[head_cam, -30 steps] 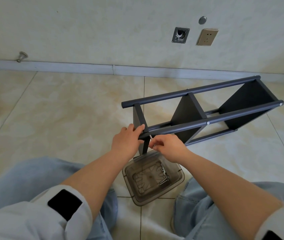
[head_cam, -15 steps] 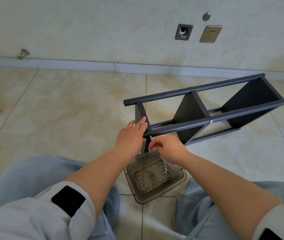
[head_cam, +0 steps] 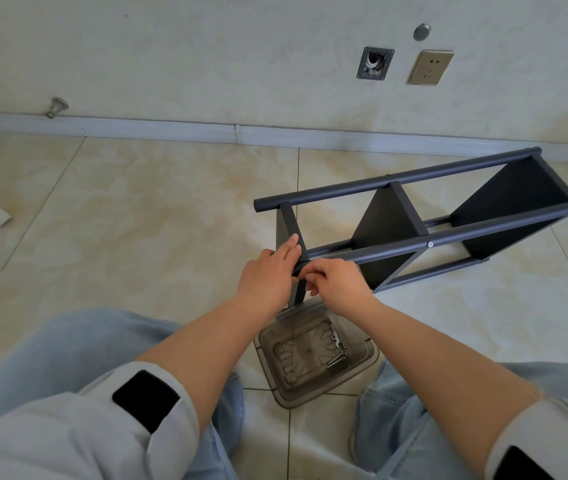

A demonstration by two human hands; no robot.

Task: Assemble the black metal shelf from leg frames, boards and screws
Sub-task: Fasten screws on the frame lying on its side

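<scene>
1. The black metal shelf (head_cam: 424,223) lies on its side on the pale tiled floor (head_cam: 120,220), stretching away from both hands toward the upper right. Its round leg tubes already run along three dark boards.
2. The left hand (head_cam: 268,271) lies flat against the nearest board (head_cam: 289,230), fingers straight, bracing it just above the corner where that board meets the near leg tube (head_cam: 449,237).
3. The right hand (head_cam: 338,282), just beside the left and touching that same corner, has its fingers curled and pinched together at the tube's end. Whatever it pinches is hidden; probably a screw or small key, but I cannot tell.
4. Just below both hands sits a clear brownish plastic tub (head_cam: 313,355) with a few silver screws (head_cam: 338,355) left inside.
5. Judging by this, the frame is mostly together: a screw head shows further along the near tube. The near corner and the spare screws remain.
</scene>
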